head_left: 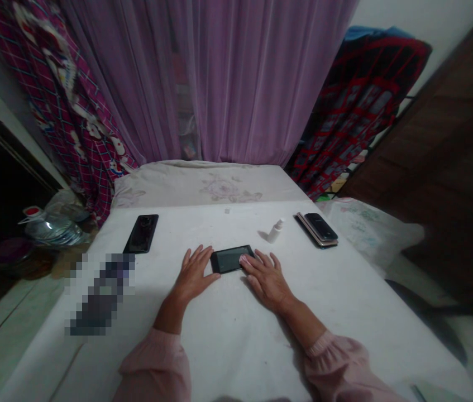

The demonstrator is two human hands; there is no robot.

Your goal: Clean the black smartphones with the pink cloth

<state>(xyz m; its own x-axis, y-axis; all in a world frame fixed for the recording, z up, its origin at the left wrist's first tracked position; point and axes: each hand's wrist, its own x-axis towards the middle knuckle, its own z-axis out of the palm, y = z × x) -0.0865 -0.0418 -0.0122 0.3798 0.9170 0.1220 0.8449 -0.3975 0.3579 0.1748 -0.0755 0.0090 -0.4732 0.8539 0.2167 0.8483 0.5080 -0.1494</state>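
Note:
A black smartphone [230,260] lies flat on the white-covered table, screen up, between my two hands. My left hand [193,274] holds its left end, with fingertips at the far corner and thumb at the near corner. Under the fingertips of my right hand [268,277] is a small pink-and-white cloth [244,260], pressed on the right part of the screen. The cloth is mostly covered by the fingers. Just beyond my right hand stands a small white spray bottle [276,231].
Another black phone [142,233] lies at the left, near a pixelated area. Several stacked phones [318,230] are at the right. The table [228,340] ends at purple curtains [240,84]. A large water bottle [54,226] stands off its left side.

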